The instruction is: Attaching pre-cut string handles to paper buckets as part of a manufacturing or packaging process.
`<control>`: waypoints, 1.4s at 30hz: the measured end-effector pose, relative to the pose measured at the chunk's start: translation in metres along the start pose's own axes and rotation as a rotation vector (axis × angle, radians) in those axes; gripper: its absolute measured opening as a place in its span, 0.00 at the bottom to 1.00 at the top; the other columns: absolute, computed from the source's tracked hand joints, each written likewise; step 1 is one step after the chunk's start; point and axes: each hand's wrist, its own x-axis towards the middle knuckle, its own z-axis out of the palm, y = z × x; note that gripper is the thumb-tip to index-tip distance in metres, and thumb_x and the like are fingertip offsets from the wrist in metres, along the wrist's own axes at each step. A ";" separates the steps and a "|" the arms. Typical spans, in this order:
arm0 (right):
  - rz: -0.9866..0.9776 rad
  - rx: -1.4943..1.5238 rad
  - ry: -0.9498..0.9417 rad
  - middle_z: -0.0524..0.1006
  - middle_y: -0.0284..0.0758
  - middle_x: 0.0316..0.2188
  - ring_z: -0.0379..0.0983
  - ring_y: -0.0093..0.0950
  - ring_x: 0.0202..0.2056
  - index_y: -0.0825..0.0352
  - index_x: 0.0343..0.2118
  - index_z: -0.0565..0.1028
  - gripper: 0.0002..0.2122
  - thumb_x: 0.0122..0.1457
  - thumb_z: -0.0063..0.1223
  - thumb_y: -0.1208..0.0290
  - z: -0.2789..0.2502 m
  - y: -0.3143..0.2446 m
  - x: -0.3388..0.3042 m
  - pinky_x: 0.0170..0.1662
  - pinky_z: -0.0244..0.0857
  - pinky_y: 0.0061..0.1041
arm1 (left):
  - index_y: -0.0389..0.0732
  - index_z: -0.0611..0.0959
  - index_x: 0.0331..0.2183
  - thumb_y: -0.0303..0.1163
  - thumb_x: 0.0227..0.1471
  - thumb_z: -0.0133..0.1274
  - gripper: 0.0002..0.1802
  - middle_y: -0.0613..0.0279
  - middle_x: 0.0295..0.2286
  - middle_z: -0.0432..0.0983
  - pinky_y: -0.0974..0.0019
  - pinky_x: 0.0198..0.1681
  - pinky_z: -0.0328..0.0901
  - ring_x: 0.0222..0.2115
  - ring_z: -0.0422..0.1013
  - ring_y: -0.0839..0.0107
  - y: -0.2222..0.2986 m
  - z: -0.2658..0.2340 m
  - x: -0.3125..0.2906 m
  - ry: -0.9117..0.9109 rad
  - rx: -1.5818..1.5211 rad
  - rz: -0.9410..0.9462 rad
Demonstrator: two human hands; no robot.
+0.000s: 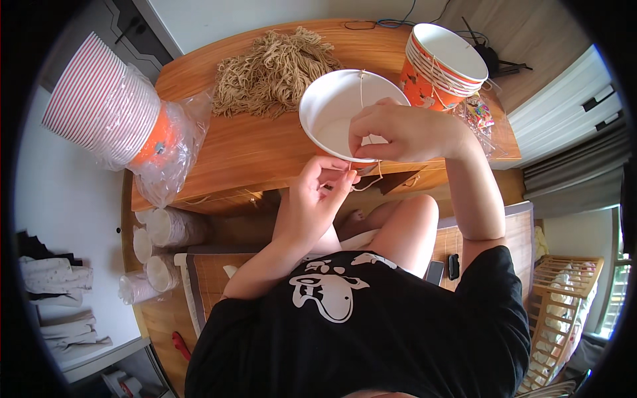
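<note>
The left hand (322,196) is pinching a beige cord (372,184) between thumb and forefinger, outside the bucket's near rim. The right hand (398,132) is hanging over that rim, wrist bent, fingers curling inward; their hold cannot be told. From the left fingertips, the white-lined bucket (324,109) is standing at twelve o'clock, twine (272,73) lying at eleven.
</note>
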 end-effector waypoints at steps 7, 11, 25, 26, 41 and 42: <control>-0.080 -0.024 0.381 0.76 0.36 0.38 0.71 0.37 0.46 0.65 0.38 0.75 0.06 0.63 0.52 0.68 0.020 -0.021 -0.020 0.56 0.57 0.36 | 0.40 0.76 0.43 0.35 0.65 0.54 0.11 0.62 0.40 0.81 0.75 0.32 0.70 0.38 0.76 0.77 0.003 -0.008 0.002 -0.182 -0.252 -0.135; -0.061 -0.110 0.590 0.74 0.36 0.41 0.68 0.38 0.49 0.66 0.37 0.75 0.05 0.60 0.54 0.72 0.045 -0.051 -0.032 0.55 0.57 0.37 | 0.40 0.80 0.45 0.39 0.66 0.52 0.13 0.65 0.41 0.81 0.75 0.32 0.70 0.41 0.75 0.80 0.004 -0.012 0.004 -0.248 -0.350 -0.250; 0.324 -0.561 1.142 0.72 0.33 0.55 0.63 0.39 0.56 0.56 0.31 0.80 0.11 0.45 0.70 0.64 0.156 -0.033 -0.027 0.58 0.52 0.42 | 0.40 0.85 0.41 0.36 0.64 0.56 0.11 0.66 0.38 0.84 0.78 0.34 0.66 0.36 0.75 0.81 0.003 -0.013 0.011 -0.209 -0.253 -0.237; 0.326 -0.559 1.146 0.72 0.33 0.55 0.63 0.39 0.56 0.56 0.31 0.80 0.11 0.45 0.70 0.64 0.157 -0.032 -0.029 0.58 0.52 0.42 | 0.39 0.85 0.41 0.35 0.63 0.56 0.10 0.67 0.37 0.83 0.78 0.34 0.65 0.36 0.75 0.81 0.003 -0.012 0.010 -0.195 -0.255 -0.215; 0.200 -0.409 1.098 0.68 0.32 0.63 0.57 0.40 0.60 0.49 0.35 0.81 0.09 0.50 0.66 0.62 0.161 -0.047 -0.037 0.63 0.42 0.44 | 0.39 0.82 0.43 0.28 0.63 0.55 0.07 0.60 0.39 0.82 0.68 0.38 0.75 0.38 0.79 0.73 -0.009 0.000 0.007 -0.128 -0.560 -0.262; 0.211 -0.473 1.108 0.68 0.31 0.63 0.56 0.40 0.61 0.48 0.35 0.82 0.08 0.50 0.66 0.61 0.164 -0.045 -0.035 0.63 0.41 0.44 | 0.39 0.82 0.43 0.28 0.63 0.55 0.07 0.60 0.39 0.82 0.68 0.38 0.75 0.38 0.79 0.73 -0.005 0.001 0.006 -0.128 -0.559 -0.263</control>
